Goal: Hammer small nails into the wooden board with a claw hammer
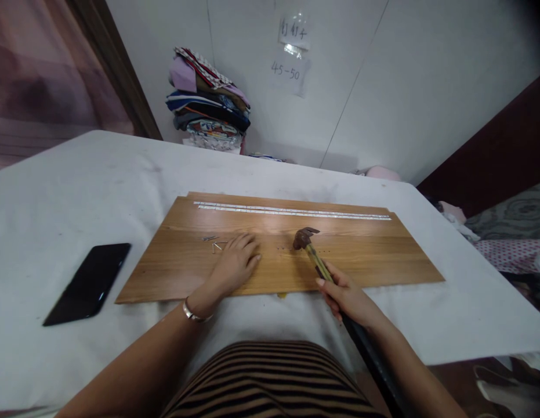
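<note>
A wooden board lies flat on the white-covered table. My right hand is wrapped round the handle of a claw hammer, whose rusty head hangs over the board's middle. Small dark holes or marks dot the wood near the hammer head. My left hand rests palm down on the board, fingers stretched out. Just left of its fingertips lie several loose nails. Two white measuring strips run along the board's far side.
A black tablet-like slab lies on the white table cover left of the board. Folded clothes are stacked at the table's back edge. Handwritten paper signs hang on the wall. A curtain hangs at the left.
</note>
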The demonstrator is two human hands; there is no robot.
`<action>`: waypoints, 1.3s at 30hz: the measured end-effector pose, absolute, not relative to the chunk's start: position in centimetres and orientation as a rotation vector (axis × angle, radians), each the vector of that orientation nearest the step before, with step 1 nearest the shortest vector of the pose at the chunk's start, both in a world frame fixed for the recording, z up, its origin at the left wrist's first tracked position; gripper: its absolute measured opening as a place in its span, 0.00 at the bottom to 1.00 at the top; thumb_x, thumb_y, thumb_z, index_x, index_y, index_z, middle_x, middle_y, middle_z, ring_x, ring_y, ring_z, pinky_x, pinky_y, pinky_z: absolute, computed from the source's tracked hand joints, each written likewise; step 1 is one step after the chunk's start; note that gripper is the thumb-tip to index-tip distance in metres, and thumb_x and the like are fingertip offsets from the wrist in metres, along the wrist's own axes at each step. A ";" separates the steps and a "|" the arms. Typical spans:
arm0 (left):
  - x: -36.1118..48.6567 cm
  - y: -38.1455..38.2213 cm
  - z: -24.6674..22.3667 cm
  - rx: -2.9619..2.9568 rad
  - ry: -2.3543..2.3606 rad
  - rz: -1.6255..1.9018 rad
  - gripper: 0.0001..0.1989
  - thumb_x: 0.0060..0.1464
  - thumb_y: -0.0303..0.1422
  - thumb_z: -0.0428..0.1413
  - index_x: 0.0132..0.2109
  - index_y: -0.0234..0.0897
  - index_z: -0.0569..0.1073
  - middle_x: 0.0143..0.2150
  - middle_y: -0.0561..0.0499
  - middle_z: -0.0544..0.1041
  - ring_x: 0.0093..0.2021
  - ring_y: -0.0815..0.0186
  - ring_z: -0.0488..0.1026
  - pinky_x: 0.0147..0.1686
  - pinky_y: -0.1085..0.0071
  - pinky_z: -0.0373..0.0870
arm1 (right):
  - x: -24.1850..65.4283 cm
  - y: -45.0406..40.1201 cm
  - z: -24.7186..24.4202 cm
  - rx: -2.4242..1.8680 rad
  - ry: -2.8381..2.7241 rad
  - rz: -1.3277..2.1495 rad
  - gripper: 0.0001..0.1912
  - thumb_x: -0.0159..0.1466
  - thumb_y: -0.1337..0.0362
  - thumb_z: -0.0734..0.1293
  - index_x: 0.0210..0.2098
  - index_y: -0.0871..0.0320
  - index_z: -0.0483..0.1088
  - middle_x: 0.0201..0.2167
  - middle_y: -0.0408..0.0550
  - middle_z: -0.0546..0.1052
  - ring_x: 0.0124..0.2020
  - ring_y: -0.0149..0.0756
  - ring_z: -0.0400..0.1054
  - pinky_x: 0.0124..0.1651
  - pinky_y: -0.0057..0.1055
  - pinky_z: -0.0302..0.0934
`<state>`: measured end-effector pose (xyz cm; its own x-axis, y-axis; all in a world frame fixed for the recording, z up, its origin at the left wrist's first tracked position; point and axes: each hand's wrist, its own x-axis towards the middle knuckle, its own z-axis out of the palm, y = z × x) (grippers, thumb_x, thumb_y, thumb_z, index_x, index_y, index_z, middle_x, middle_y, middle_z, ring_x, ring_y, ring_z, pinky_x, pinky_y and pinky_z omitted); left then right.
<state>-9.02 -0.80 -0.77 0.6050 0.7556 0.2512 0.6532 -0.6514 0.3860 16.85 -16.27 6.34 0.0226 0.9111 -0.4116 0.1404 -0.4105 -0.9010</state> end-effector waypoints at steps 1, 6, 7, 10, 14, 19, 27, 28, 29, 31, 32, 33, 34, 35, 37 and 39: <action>-9.0 -0.8 -0.8 2.583 1.157 0.574 0.17 0.64 0.38 0.49 0.53 0.36 0.75 0.62 0.39 0.73 0.65 0.50 0.66 0.67 0.46 0.61 | 16.9 -16.3 6.4 -1.627 -1.097 1.447 0.40 0.64 0.51 0.66 0.70 0.60 0.52 0.14 0.29 0.57 0.12 0.25 0.49 0.14 0.22 0.53; -9.0 -0.7 -0.9 2.593 1.164 0.575 0.17 0.64 0.37 0.50 0.54 0.36 0.75 0.62 0.39 0.73 0.64 0.49 0.67 0.66 0.47 0.62 | 17.1 -16.3 5.9 -1.623 -1.101 1.449 0.39 0.65 0.51 0.65 0.70 0.60 0.53 0.14 0.29 0.57 0.12 0.25 0.48 0.13 0.21 0.52; -9.0 -0.7 -0.9 2.594 1.164 0.575 0.17 0.64 0.37 0.50 0.54 0.36 0.75 0.62 0.39 0.73 0.65 0.49 0.67 0.66 0.47 0.62 | 17.1 -16.3 5.7 -1.619 -1.098 1.455 0.38 0.65 0.52 0.65 0.69 0.59 0.53 0.14 0.29 0.57 0.12 0.25 0.48 0.13 0.22 0.52; -9.0 -0.7 -1.0 2.597 1.168 0.567 0.17 0.64 0.37 0.50 0.54 0.36 0.75 0.62 0.39 0.73 0.65 0.50 0.66 0.66 0.47 0.62 | 17.2 -16.3 5.4 -1.603 -1.088 1.460 0.38 0.65 0.52 0.66 0.69 0.58 0.54 0.16 0.29 0.58 0.12 0.25 0.50 0.13 0.22 0.53; -9.0 -0.7 -1.0 2.592 1.159 0.570 0.17 0.64 0.37 0.50 0.54 0.36 0.75 0.62 0.39 0.73 0.65 0.50 0.66 0.66 0.47 0.62 | 17.1 -16.3 5.7 -1.618 -1.071 1.453 0.38 0.64 0.51 0.67 0.69 0.58 0.55 0.17 0.30 0.58 0.13 0.25 0.50 0.13 0.22 0.52; -9.0 -0.8 -0.7 2.601 1.169 0.543 0.18 0.64 0.37 0.50 0.54 0.35 0.75 0.63 0.38 0.73 0.65 0.49 0.66 0.67 0.48 0.62 | 16.9 -16.2 6.2 -1.635 -1.086 1.453 0.39 0.64 0.51 0.66 0.69 0.59 0.54 0.15 0.29 0.56 0.12 0.25 0.49 0.13 0.22 0.53; -9.0 -0.8 -0.7 2.598 1.171 0.552 0.18 0.64 0.37 0.50 0.55 0.35 0.75 0.63 0.38 0.73 0.65 0.49 0.66 0.66 0.46 0.62 | 17.0 -16.2 6.1 -1.630 -1.096 1.458 0.40 0.64 0.51 0.66 0.70 0.59 0.53 0.14 0.29 0.57 0.12 0.25 0.49 0.13 0.22 0.52; -9.0 -0.8 -0.8 2.592 1.172 0.563 0.18 0.64 0.36 0.50 0.54 0.35 0.75 0.62 0.38 0.73 0.65 0.49 0.67 0.66 0.46 0.62 | 17.0 -16.2 6.1 -1.635 -1.098 1.453 0.40 0.64 0.51 0.66 0.70 0.59 0.53 0.13 0.29 0.57 0.12 0.25 0.49 0.13 0.22 0.52; -9.0 -0.8 -0.9 2.589 1.171 0.567 0.17 0.64 0.37 0.50 0.54 0.35 0.76 0.62 0.38 0.73 0.65 0.49 0.67 0.66 0.46 0.62 | 17.0 -16.2 6.2 -1.640 -1.095 1.447 0.40 0.64 0.51 0.66 0.70 0.59 0.53 0.13 0.29 0.57 0.12 0.25 0.49 0.13 0.22 0.52; -9.0 -0.7 -1.0 2.588 1.173 0.564 0.18 0.63 0.37 0.50 0.55 0.35 0.75 0.63 0.38 0.73 0.65 0.49 0.66 0.66 0.46 0.62 | 17.0 -16.2 6.2 -1.637 -1.091 1.446 0.40 0.64 0.51 0.66 0.71 0.59 0.52 0.14 0.29 0.57 0.12 0.25 0.50 0.13 0.22 0.52; -9.0 -0.7 -1.1 2.587 1.176 0.563 0.18 0.63 0.37 0.50 0.55 0.35 0.75 0.63 0.38 0.72 0.65 0.49 0.66 0.66 0.47 0.62 | 17.0 -16.2 6.1 -1.631 -1.092 1.449 0.41 0.64 0.51 0.66 0.71 0.58 0.52 0.14 0.29 0.58 0.12 0.25 0.50 0.13 0.22 0.52; -9.0 -0.7 -1.1 2.587 1.180 0.562 0.18 0.63 0.37 0.51 0.55 0.35 0.75 0.63 0.38 0.72 0.66 0.49 0.66 0.67 0.47 0.62 | 17.0 -16.2 6.0 -1.623 -1.098 1.453 0.41 0.64 0.51 0.66 0.71 0.58 0.51 0.14 0.29 0.58 0.12 0.25 0.50 0.13 0.22 0.53; -9.0 -0.7 -1.0 2.588 1.185 0.561 0.18 0.63 0.36 0.51 0.55 0.35 0.75 0.63 0.38 0.72 0.65 0.49 0.66 0.67 0.47 0.62 | 17.0 -16.2 5.8 -1.615 -1.107 1.458 0.41 0.64 0.51 0.66 0.71 0.58 0.51 0.14 0.29 0.58 0.12 0.25 0.49 0.13 0.22 0.53; -9.0 -0.8 -1.0 2.590 1.189 0.557 0.18 0.63 0.36 0.50 0.55 0.35 0.75 0.63 0.38 0.73 0.65 0.49 0.66 0.67 0.47 0.62 | 17.0 -16.2 5.7 -1.610 -1.115 1.462 0.41 0.64 0.51 0.66 0.71 0.59 0.51 0.14 0.28 0.57 0.12 0.25 0.49 0.13 0.22 0.53; -9.0 -0.8 -0.8 2.599 1.192 0.535 0.18 0.64 0.37 0.50 0.55 0.34 0.75 0.63 0.38 0.72 0.65 0.49 0.66 0.67 0.48 0.61 | 17.0 -16.2 5.6 -1.611 -1.116 1.464 0.41 0.64 0.51 0.65 0.71 0.59 0.51 0.14 0.28 0.57 0.11 0.25 0.49 0.13 0.22 0.53; -9.0 -0.8 -0.7 2.605 1.190 0.516 0.19 0.64 0.37 0.49 0.56 0.33 0.75 0.63 0.38 0.72 0.65 0.49 0.66 0.67 0.48 0.61 | 17.0 -16.2 5.6 -1.604 -1.108 1.467 0.41 0.64 0.51 0.65 0.71 0.59 0.51 0.14 0.28 0.57 0.12 0.25 0.49 0.13 0.22 0.53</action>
<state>-9.00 -0.82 -0.70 0.6081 0.7629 0.2194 0.6814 -0.6434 0.3490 17.02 -16.17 5.60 -0.0007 0.9147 -0.4041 0.1384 -0.4001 -0.9060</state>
